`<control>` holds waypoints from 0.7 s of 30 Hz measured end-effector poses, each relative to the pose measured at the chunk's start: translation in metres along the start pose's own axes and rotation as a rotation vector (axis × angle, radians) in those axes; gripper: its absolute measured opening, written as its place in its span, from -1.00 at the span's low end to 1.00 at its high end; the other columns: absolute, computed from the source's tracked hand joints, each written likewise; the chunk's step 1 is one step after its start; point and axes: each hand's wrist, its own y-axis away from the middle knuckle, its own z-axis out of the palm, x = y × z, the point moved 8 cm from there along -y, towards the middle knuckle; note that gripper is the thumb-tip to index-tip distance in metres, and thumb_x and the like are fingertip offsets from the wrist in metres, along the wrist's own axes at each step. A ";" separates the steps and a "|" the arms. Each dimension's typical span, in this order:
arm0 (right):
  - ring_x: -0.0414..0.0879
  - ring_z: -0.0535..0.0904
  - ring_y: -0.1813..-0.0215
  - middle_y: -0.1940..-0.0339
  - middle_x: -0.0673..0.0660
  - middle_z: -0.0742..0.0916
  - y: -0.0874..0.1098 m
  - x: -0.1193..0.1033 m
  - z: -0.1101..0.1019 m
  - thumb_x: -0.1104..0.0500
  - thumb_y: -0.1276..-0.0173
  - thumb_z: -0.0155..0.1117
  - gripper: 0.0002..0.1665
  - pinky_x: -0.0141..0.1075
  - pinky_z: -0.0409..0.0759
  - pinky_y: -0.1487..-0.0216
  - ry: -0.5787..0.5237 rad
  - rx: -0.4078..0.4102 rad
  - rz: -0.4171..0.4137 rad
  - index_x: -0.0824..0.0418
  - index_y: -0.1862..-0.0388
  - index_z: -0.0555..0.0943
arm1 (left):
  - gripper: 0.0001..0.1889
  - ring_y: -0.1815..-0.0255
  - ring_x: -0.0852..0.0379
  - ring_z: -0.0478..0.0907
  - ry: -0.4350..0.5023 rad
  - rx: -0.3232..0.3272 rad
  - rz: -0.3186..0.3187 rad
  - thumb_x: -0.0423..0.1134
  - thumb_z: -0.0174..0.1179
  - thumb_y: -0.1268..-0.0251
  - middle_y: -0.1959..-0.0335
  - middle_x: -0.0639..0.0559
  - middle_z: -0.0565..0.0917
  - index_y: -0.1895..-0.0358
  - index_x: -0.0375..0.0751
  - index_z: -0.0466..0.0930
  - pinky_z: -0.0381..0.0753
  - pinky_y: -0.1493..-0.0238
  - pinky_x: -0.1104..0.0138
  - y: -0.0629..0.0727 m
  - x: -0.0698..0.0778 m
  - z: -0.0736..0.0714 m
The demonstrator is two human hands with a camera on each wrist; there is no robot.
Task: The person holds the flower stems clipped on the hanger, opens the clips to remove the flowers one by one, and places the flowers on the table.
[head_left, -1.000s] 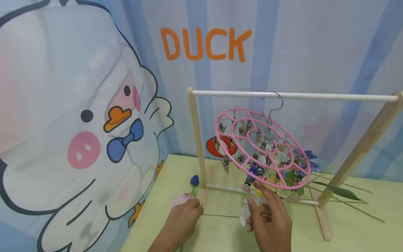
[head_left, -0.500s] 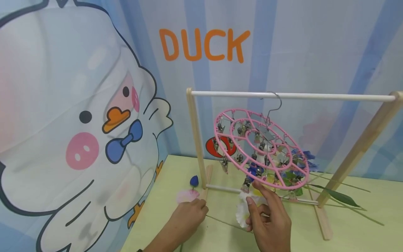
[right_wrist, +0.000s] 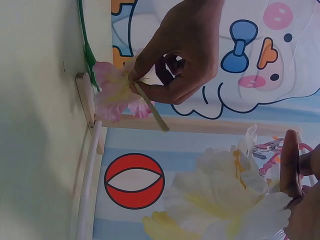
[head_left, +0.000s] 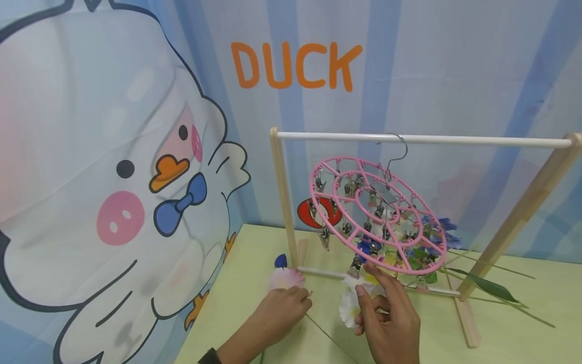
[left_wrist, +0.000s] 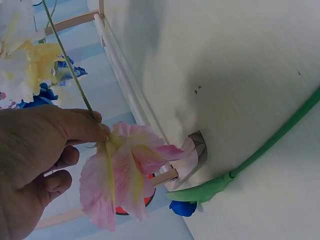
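My left hand pinches a pink artificial flower just behind its bloom, with the thin green stem running back past the fingers. To the right, my right hand is raised under the near edge of a round pink clip hanger. Its index fingertip is right at a metal clip and its thumb overlaps a white artificial flower. That flower, yellow at its middle, fills much of the right wrist view beside the hand. I cannot tell whether the fingers grip it.
The hanger hooks over the white bar of a wooden-post rack. Blue flowers and a long green leaf show behind and right of it. A blue bud on a green stem lies on the table near the rack's left foot.
My left hand has moved to the right with the pink flower, and its stem has swung round toward me. More of the white flower shows beside my right hand, which stays nearly in place.
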 end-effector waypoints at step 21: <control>-0.21 0.62 0.58 -0.26 0.04 0.65 -0.001 0.003 0.005 0.35 -0.52 0.34 -0.44 -0.36 0.63 0.62 0.022 -0.024 0.101 0.10 -0.45 0.57 | -0.90 0.20 0.36 0.59 -0.122 -0.015 0.253 -0.16 0.43 -0.39 0.14 0.28 0.69 0.14 0.15 0.72 0.45 0.39 0.55 -0.021 0.008 0.030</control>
